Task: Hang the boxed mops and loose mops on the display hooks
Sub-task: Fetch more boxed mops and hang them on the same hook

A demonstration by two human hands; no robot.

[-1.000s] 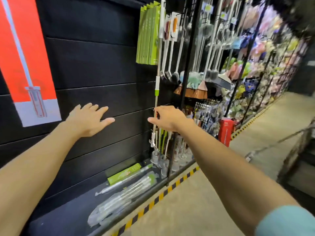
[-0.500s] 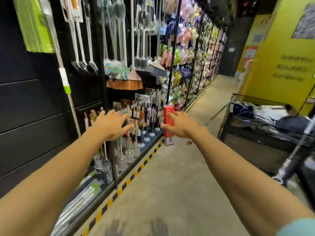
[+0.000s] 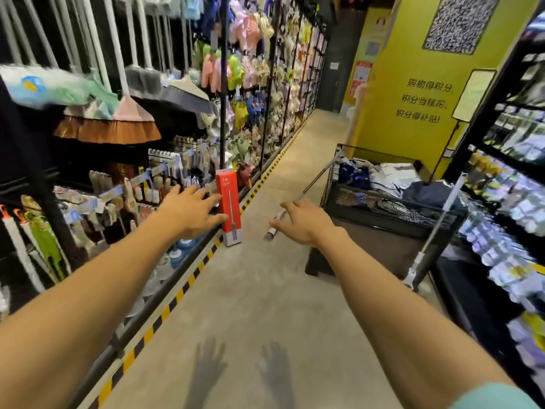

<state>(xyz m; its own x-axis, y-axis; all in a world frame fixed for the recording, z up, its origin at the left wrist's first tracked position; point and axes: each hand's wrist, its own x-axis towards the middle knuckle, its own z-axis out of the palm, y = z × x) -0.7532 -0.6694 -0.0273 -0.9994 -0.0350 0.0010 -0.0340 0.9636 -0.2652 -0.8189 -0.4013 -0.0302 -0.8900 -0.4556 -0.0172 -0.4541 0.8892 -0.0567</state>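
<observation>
Since 0.5 s ago, view has swung further right down the aisle, and the red mop box [image 3: 229,207] now stands closer, upright on the floor by the striped shelf edge [image 3: 188,283]. Left hand [image 3: 188,212] reaches out w/ fingers spread, empty, just beside the box. Right hand [image 3: 303,221] also empty, fingers loosely spread, in front of a loose mop [image 3: 300,199] leaning on the black cart [image 3: 392,222].

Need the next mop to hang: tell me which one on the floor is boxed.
The red boxed mop, standing upright by the striped shelf edge; the loose mop leans bare against the cart.
</observation>
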